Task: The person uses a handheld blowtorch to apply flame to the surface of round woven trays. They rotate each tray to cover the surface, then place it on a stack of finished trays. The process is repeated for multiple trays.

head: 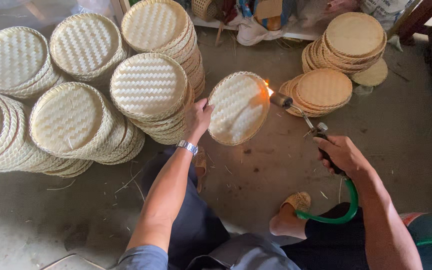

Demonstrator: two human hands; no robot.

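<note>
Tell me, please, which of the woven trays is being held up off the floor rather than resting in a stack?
The single pale tray gripped at its rim by the left hand, tilted toward the torch flame; all others sit in piles.

One gas torch (296, 111); left of it one held woven tray (238, 108) and six pale tray stacks (148, 87), right of it two darker stacks (324, 89) (one loose disc (372, 75) beside them)
</note>
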